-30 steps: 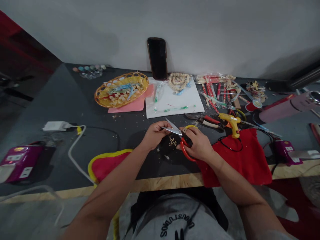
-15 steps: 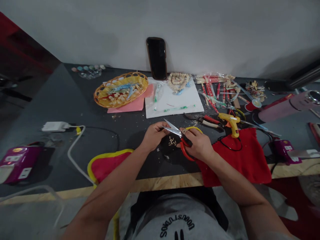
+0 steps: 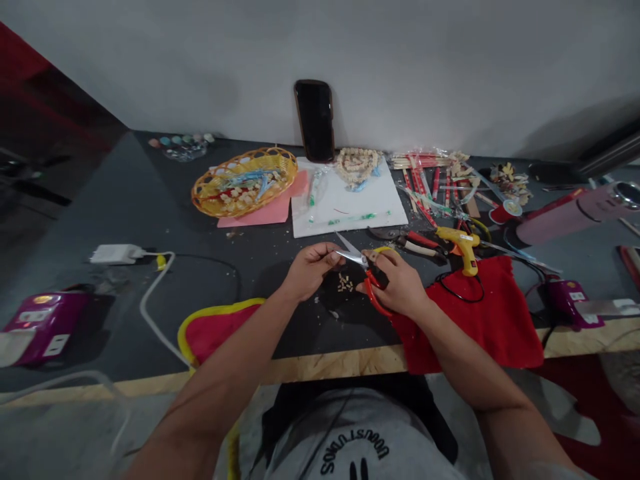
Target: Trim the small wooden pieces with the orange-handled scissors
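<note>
Scissors (image 3: 354,257): silver blades, red-orange handles. Basket (image 3: 245,182): golden yellow weave with an openwork rim. Folded paper (image 3: 265,212): plain pink. Board (image 3: 370,200): white. Glue gun (image 3: 463,248): yellow with an orange trigger. Cloth (image 3: 480,320): solid red. Bottle (image 3: 570,219): pale pink. Pruning shears (image 3: 417,244): one red grip, one whitish. Power socket box (image 3: 43,327): purple with white outlets. Table (image 3: 150,293): dark grey, its front edge mottled tan. Shirt (image 3: 365,433): grey, black lettering.
</note>
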### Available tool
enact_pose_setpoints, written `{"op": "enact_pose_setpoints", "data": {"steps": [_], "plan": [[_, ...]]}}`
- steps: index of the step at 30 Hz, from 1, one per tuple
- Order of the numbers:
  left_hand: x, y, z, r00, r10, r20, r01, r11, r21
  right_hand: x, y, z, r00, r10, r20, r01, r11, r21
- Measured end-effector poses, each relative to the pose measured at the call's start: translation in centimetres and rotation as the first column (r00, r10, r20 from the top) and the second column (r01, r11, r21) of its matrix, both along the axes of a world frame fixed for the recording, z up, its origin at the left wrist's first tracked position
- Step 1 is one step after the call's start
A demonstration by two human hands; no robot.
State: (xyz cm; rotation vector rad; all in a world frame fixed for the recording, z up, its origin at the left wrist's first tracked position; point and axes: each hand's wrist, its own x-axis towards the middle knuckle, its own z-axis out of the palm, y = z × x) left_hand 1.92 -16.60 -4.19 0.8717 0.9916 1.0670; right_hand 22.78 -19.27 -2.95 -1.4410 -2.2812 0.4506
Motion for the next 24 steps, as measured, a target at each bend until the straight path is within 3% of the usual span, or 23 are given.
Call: {"op": "enact_pose_setpoints", "data": {"steps": [8, 17, 24], "plan": [[0.13, 0.15, 0.00, 0.999, -0.032, 0.001, 0.032, 0.999, -0.010, -0.04, -0.19, 0.30, 0.997, 0.070, 0.016, -0.071, 0.997, 0.018], [0.26, -0.01, -0.54, 0.999, -0.035, -0.023, 0.035, 0.999, -0.025, -0.30, -0.49, 0.17, 0.996, 0.044, 0.081, -0.048, 0.998, 0.050], [0.31, -0.13, 0.01, 0.998, -0.005, 0.060, 0.008, 0.999, -0.053, 0.00, 0.03, -0.56, 0.997, -0.014, -0.075, 0.011, 0.999, -0.040]]}}
